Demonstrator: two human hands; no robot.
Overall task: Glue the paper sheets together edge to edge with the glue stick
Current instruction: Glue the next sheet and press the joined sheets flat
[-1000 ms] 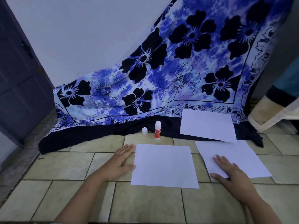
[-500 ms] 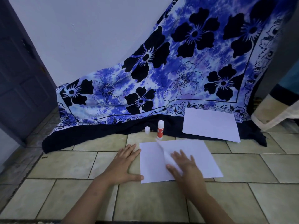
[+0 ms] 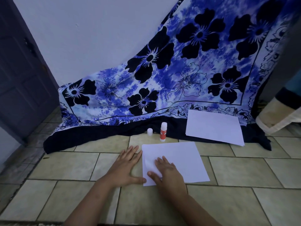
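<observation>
— What sits closest to the camera?

— Two bare forearms reach forward over the tiled floor point(image 3: 73, 168). The left hand point(image 3: 128, 167) lies flat on a tile, fingers straight and spread, holding nothing. Its thumb tip touches the near left corner of a white paper sheet point(image 3: 184, 162).

— And the other one?

— The right hand point(image 3: 168, 172) presses palm-down on the left part of that sheet, fingers straight, gripping nothing. A faint slanted line runs across the paper beside its fingers. I cannot tell whether that is a fold or the edge of a second sheet.

— Where is the glue?

— Just beyond the sheet's far edge, the glue stick point(image 3: 163, 132) stands upright on the floor, uncapped, with its white tip exposed. Its label is red with white lettering, too blurred to read. Its white cap point(image 3: 150, 132) stands just to the left, apart from it.

— Any more paper?

— A stack of paper point(image 3: 213, 127) lies to the right of the stick, on the dark hem of a blue cloth point(image 3: 179, 70) printed with black flowers. The cloth hangs against a pale wall point(image 3: 89, 38), with a dark door point(image 3: 24, 70) at far left.
</observation>
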